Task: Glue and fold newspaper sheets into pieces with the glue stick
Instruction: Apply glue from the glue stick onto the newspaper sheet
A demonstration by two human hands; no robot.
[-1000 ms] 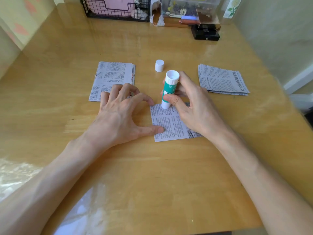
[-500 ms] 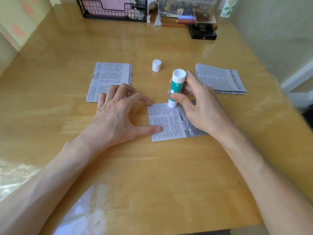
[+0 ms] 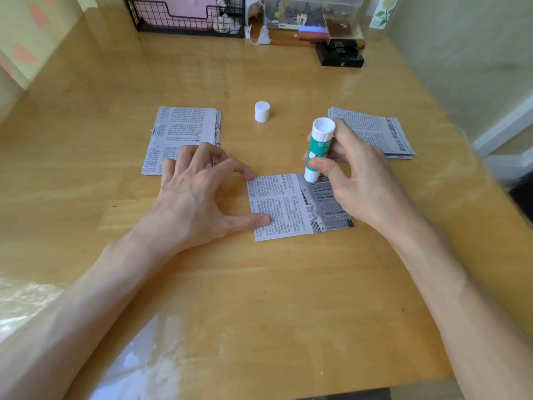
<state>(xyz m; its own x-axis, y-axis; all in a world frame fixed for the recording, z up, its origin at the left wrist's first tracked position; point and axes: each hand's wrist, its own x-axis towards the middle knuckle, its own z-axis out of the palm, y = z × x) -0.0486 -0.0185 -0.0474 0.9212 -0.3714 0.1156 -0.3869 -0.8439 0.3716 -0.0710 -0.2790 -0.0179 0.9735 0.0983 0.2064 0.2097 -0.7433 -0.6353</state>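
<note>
The right hand (image 3: 360,192) pinches the glue stick (image 3: 317,148) with thumb and fingers, tip down on the sheet (image 3: 288,209). The left hand (image 3: 190,197) has its fingers spread, and its thumb presses the sheet's left side. The cap (image 3: 262,111) stands behind. Far back, a wire basket (image 3: 184,24) holds something pink (image 3: 173,4). A clear box (image 3: 288,10) holds small bits.

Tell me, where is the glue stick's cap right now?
The white cap stands on the table, in the head view's middle, between the left newspaper stack and the right newspaper stack, just beyond the glue stick gripped by the right hand.
</note>
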